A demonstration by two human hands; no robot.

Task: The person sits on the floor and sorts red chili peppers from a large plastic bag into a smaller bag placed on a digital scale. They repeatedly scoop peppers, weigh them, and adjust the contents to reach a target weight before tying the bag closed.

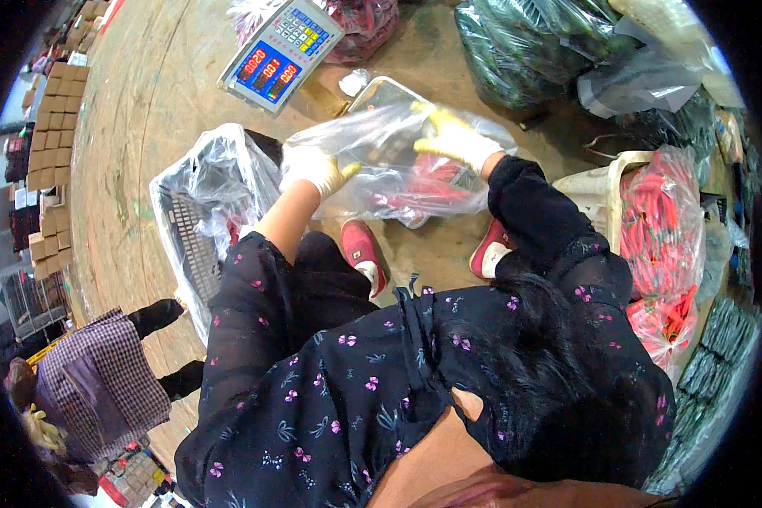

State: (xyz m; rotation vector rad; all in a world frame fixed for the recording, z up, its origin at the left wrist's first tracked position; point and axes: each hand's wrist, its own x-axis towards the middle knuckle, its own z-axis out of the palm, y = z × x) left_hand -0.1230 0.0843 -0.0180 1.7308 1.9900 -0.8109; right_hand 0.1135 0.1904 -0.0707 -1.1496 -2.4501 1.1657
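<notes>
A large clear plastic bag [355,190] stretches between my two gloved hands, above the floor in front of my shoes. My left hand [311,170], in a whitish glove with yellow fingertips, grips its left end. At the upper right part of the film is my right hand [454,136], gloved alike, its fingers curved apart and slightly blurred. Red peppers [435,178] show through the film; whether they lie inside or beneath it, I cannot tell. Behind the bag, the rim of a metal tray [390,82] is partly covered.
A digital scale display [279,51] glows ahead. Left stands a plastic-lined basket [190,209]. Rightward are a pale crate [587,190] and bagged red peppers [657,222]. Large bags of green produce [527,51] lie beyond. A person [101,381] is at left, near stacked cardboard boxes [57,120].
</notes>
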